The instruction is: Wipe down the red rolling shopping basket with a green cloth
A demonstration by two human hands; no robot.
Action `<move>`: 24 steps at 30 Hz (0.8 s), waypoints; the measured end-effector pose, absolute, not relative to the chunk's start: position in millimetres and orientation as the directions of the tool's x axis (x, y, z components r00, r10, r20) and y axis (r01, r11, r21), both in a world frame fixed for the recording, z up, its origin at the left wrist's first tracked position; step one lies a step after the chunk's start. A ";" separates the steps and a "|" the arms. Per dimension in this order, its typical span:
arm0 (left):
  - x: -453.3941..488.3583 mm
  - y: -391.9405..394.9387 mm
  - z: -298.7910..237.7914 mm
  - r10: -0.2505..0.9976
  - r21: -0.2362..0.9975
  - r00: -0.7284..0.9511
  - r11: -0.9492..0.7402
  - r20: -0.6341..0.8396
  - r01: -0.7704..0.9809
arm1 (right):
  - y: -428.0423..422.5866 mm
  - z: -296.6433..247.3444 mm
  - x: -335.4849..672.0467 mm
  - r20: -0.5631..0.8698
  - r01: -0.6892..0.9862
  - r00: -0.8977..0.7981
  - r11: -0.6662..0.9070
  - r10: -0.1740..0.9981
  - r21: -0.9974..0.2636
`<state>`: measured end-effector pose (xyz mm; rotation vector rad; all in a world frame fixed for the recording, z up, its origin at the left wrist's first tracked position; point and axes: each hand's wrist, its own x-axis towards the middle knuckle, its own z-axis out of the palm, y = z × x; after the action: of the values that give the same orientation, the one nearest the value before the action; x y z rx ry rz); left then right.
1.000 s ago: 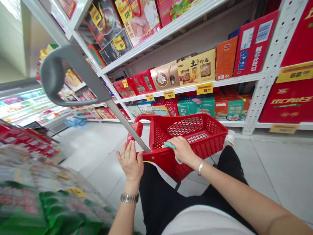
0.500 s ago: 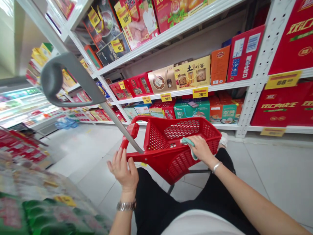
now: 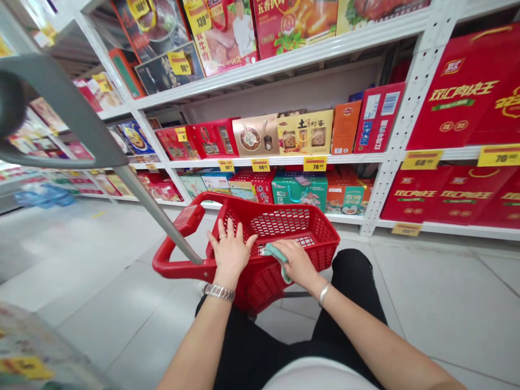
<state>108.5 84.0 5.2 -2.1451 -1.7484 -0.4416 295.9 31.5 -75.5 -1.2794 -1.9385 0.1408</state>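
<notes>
My left hand (image 3: 231,252) lies palm down with its fingers apart on the near rim of a red plastic shopping basket (image 3: 284,208). My right hand (image 3: 294,264) is closed around a teal cloth (image 3: 276,257), pressing it against the same rim. The basket has mesh walls and stands on a wheeled frame, with a long grey pull handle (image 3: 69,108) rising toward the upper left. Nothing shows inside the basket apart from its mesh floor, though my hands hide part of it.
White perforated metal shelving (image 3: 390,162) runs along the right, stacked with boxed food gift packs and yellow price tags. A red gift box (image 3: 459,92) stands nearest at upper right. Tiled floor (image 3: 439,309) lies below, and a merchandise stack (image 3: 28,352) sits at lower left.
My left hand has moved from beside the handle onto the basket's near rim, next to my right hand. The view has swung right, and the lower-left stack has mostly left the frame.
</notes>
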 end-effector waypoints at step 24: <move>107.2 84.2 6.8 0.915 -0.116 0.186 -0.155 0.358 0.981 | 27.7 -83.5 277.5 0.597 0.786 -0.137 0.454 0.790 -0.420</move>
<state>107.2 84.2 6.8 -2.1482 -1.7963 -0.2919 277.5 27.7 -83.5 -1.3234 -1.9092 0.0068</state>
